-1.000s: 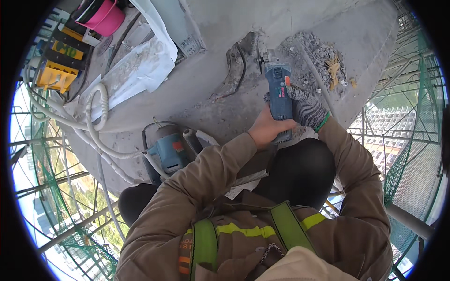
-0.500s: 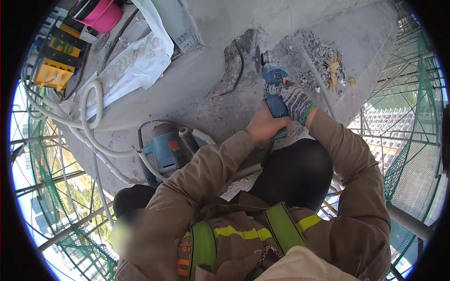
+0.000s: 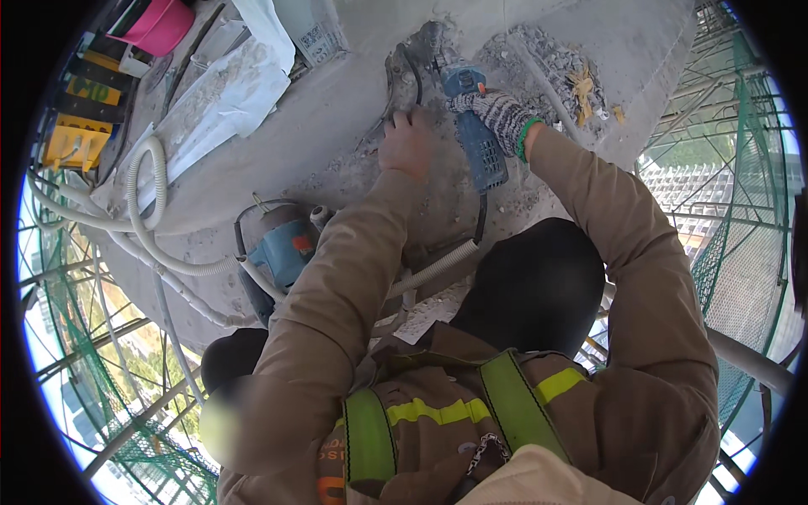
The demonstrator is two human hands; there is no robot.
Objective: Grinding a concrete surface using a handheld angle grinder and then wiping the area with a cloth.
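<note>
My right hand [image 3: 502, 118], in a grey knitted glove with a green cuff, grips the blue angle grinder [image 3: 481, 156] by its body. The grinder's disc end lies at a broken-out groove [image 3: 392, 80] in the concrete, and its cord leaves the rear end toward my knee. My bare left hand [image 3: 406, 150] is off the tool, at the groove's near end. A black cable [image 3: 417, 77] bends out of the groove and disappears under my left fingertips. The fingers are blurred, so whether they hold the cable does not show.
Rubble [image 3: 539, 76] and yellowish scraps [image 3: 581, 91] lie beyond the grinder. A second blue power tool [image 3: 286, 251] and a pale corrugated hose [image 3: 156, 236] sit at left. Further off are a white sheet [image 3: 244, 93], a pink bucket [image 3: 160, 27] and a yellow case [image 3: 77, 139]. Scaffolding and green netting [image 3: 725, 252] border the slab.
My left hand has left the grinder's body and moved forward and left to the black cable at the groove. My right hand still holds the grinder. The whole view has shifted slightly.
</note>
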